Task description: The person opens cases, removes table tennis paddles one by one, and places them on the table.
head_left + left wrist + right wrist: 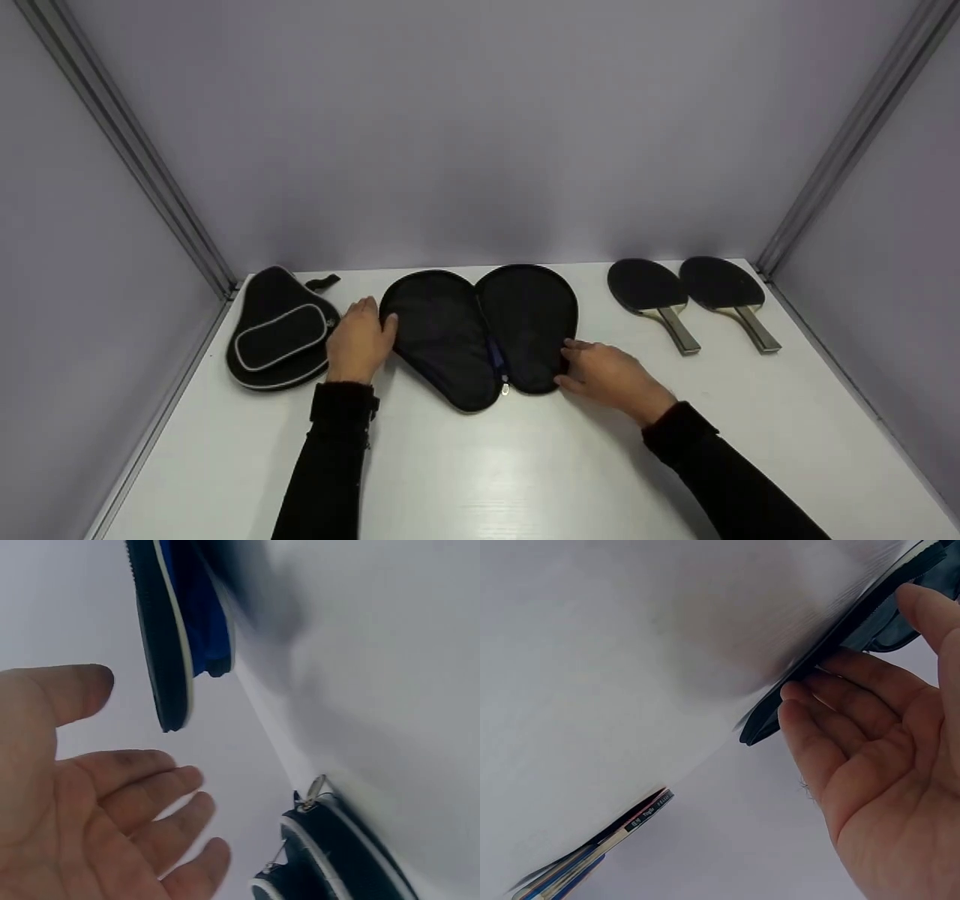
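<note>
A black table tennis bat case lies unzipped and spread flat in the middle of the table, its two halves side by side. Blue lining shows inside it in the left wrist view. Between the case's left edge and a second, closed bat case, my left hand hovers with fingers extended, holding nothing. My right hand touches the right edge of the spread case, its fingers fairly straight along the rim. A zipper pull hangs near the front between the halves.
Two table tennis bats, one left of the other, lie at the back right with handles toward the front. A black strap sticks out behind the closed case. Grey walls enclose the white table at the back and sides.
</note>
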A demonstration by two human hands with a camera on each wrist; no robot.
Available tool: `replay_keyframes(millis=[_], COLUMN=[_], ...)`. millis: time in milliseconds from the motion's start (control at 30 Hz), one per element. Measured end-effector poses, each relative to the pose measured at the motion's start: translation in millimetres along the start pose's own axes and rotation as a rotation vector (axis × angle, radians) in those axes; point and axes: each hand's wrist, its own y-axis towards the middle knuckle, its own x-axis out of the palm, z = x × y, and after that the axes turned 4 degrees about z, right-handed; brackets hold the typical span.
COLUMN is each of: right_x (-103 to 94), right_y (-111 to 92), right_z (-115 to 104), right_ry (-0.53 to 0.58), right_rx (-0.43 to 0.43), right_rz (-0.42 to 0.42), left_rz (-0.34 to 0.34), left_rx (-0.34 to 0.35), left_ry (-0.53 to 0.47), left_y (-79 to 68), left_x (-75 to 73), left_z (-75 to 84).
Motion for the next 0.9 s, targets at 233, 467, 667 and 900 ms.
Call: replay_keyframes(millis=[233, 467, 667, 900], right_x=[1.5, 1.6, 1.0, 2.8], right_y=[0.4, 1.4, 2.8, 3.2], right_z=[2.0, 4.1, 6.5, 6.8], right_ry=[0.015, 0.024, 0.032, 0.068], right_rx=[-0.016, -0.100, -0.142, -0.137], right_rz=[-0.006, 0.020, 0.023, -0.006], left_rz=[-0.050, -0.072, -0.028, 0.010], left_rx=[-0.046, -0.049, -0.021, 0.039], left_ry=[-0.016, -0.070, -0.108, -0.197], left_y=[-2.0, -1.8, 1.5, 1.8], left_x=[-1.0, -6.5, -13.2, -22.2], left_z=[-2.8, -0.2, 6.8, 15.8])
